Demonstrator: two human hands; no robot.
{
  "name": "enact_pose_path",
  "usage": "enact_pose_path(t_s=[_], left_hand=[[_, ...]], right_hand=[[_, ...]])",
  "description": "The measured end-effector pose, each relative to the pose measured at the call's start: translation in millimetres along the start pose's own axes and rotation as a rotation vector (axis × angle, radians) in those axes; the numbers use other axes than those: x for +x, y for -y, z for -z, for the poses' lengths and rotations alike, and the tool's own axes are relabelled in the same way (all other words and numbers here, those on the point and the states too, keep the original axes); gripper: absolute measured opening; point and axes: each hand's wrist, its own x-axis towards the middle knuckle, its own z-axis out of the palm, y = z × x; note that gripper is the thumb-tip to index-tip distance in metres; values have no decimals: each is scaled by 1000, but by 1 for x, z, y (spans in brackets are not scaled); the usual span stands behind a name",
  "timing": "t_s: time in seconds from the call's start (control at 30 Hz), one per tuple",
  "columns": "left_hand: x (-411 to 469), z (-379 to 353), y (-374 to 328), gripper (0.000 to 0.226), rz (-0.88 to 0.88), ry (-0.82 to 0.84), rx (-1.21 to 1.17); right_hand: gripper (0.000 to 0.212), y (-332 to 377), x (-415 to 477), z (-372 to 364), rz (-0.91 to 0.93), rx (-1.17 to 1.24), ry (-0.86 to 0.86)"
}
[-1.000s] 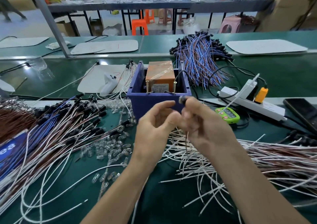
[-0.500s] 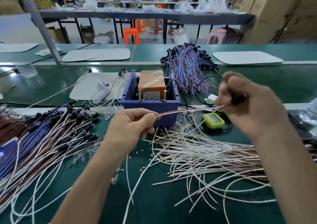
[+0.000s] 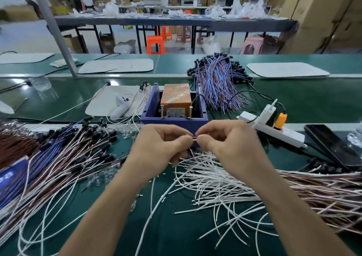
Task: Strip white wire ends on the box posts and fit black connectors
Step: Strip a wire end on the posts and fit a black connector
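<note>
My left hand (image 3: 162, 146) and my right hand (image 3: 225, 144) meet just in front of the purple box (image 3: 174, 119). Between their fingertips they pinch a short stretch of thin wire (image 3: 195, 137). Whether a black connector sits in my right hand is hidden by the fingers. Two brass posts (image 3: 190, 111) stand upright inside the box, in front of an orange block (image 3: 176, 99). Loose white wires (image 3: 211, 179) lie in a heap under my hands. Wires fitted with black connectors (image 3: 78, 154) are piled at the left.
A bundle of blue and brown wires (image 3: 219, 83) lies behind the box. A white power strip (image 3: 274, 131) with an orange plug and a dark phone (image 3: 331, 148) sit at the right. Brown-white wires (image 3: 323, 193) spread at the right. Small clear caps (image 3: 101, 177) are scattered at the left.
My right hand, raised and far to the right with the wire stretched out, has come back down to meet my left hand in front of the box.
</note>
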Motion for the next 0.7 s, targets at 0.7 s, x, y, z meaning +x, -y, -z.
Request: enact_pose_path(t_s=[0.7], left_hand=[[-8, 38, 20, 24, 38, -305, -331]], right_hand=[[24, -16, 28, 7, -100, 394, -355]])
